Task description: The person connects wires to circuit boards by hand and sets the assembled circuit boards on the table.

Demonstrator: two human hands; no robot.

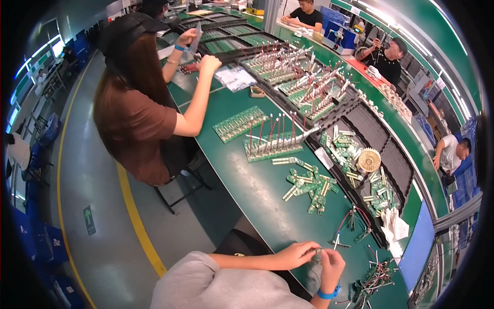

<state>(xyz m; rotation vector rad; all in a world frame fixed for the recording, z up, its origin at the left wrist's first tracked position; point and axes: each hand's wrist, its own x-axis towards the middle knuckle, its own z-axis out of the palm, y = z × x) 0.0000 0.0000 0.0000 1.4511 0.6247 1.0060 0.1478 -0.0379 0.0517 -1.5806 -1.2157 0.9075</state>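
Note:
In front of my grey shirt, my left hand [297, 256] and my right hand [332, 263] meet over the near edge of the green table, fingertips pinched close together. Whatever lies between them is small and thin, and I cannot make out its kind. A blue band [329, 293] circles my right wrist. Just beyond my hands lie small circuit boards with red and black wires [353, 222]. To the right of my right hand is a tangled heap of wired boards [377, 275]. Farther off, bare green circuit strips [310, 188] form a loose pile.
A black tray [399, 154] holds more strips and a tan ribbed wheel [369, 160]. White cloth [394, 226] lies by its near end. Board panels [240, 124], some bristling with wires [278, 146], stand farther along. A co-worker in brown [139, 118] sits at the left.

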